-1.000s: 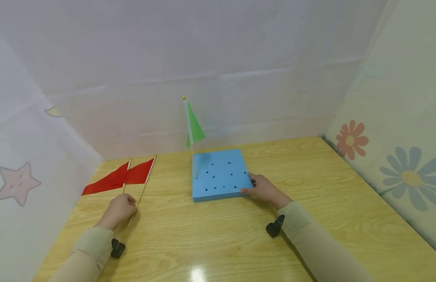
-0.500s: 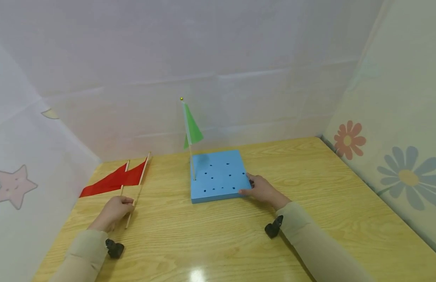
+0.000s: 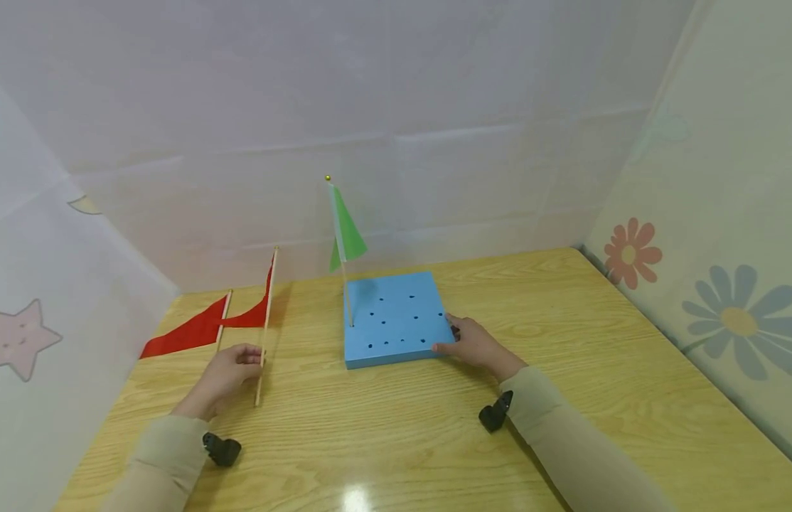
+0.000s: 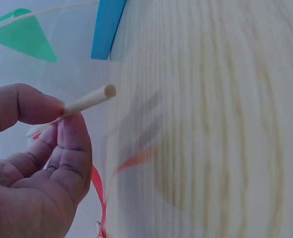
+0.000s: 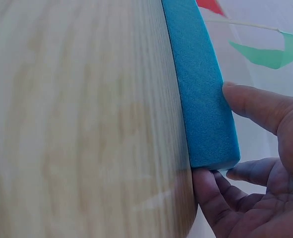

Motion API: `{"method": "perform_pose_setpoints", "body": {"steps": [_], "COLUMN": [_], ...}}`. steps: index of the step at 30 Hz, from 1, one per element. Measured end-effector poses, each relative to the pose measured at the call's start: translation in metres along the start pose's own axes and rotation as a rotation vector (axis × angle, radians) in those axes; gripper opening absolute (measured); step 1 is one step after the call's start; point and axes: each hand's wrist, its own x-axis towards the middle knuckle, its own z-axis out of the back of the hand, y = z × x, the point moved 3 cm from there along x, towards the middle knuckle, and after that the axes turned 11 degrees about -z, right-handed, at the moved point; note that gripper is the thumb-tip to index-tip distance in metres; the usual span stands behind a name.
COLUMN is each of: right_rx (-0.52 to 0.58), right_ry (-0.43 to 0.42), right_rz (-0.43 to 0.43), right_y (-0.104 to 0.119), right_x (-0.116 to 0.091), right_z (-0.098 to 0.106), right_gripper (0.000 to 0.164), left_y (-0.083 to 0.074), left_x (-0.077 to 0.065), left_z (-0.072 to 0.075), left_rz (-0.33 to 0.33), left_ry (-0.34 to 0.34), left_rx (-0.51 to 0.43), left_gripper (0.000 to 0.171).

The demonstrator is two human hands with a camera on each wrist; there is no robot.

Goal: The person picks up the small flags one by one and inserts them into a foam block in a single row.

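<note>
In the head view, my left hand pinches the wooden stick of a red flag between thumb and fingers. The stick is raised off the table and leans slightly; its bare lower end points at the camera in the left wrist view. A second red flag lies on the table just left, partly behind that hand. My right hand holds the near right corner of a blue foam block, thumb on top and fingers against the right side. A green flag stands in a hole near the block's left edge.
Several small dark holes dot the block's top. All this is on a wood-grain table. A pale cloth wall rises behind it, with patterned cloth along the left and right sides.
My left hand has lifted one red flag from the table, brought its stick closer to upright and moved slightly right. The right hand and block stay put.
</note>
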Motion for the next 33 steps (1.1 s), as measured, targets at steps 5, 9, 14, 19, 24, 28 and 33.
{"method": "perform_pose_setpoints", "body": {"steps": [5, 9, 14, 19, 24, 28, 33], "right_rx": [0.009, 0.016, 0.025, 0.012, 0.016, 0.010, 0.008], "right_ry": [-0.003, -0.005, -0.006, -0.006, -0.005, -0.006, -0.011], "right_rz": [0.003, -0.003, -0.009, 0.003, 0.002, -0.003, -0.012], "right_y": [0.001, 0.000, -0.002, -0.002, -0.002, -0.001, 0.001], "right_x": [-0.001, -0.001, -0.002, -0.003, -0.002, -0.001, -0.002], "right_z": [0.000, 0.000, -0.001, -0.001, -0.001, -0.002, -0.002], "right_gripper": [0.086, 0.086, 0.086, 0.087, 0.086, 0.086, 0.086], "left_y": [-0.009, -0.019, -0.032, -0.044, -0.054, -0.059, -0.070], "left_x": [0.002, 0.004, 0.008, 0.016, 0.024, 0.028, 0.032], "left_z": [-0.008, -0.017, -0.031, -0.046, -0.058, -0.065, -0.073], "left_rz": [-0.079, -0.131, -0.158, -0.195, -0.228, -0.237, -0.281], "left_ry": [-0.018, -0.031, -0.058, -0.088, -0.110, -0.117, -0.132], "left_rx": [-0.006, -0.029, -0.086, -0.128, -0.107, -0.081, -0.051], "left_gripper": [0.030, 0.028, 0.028, 0.027, 0.025, 0.024, 0.022]}}
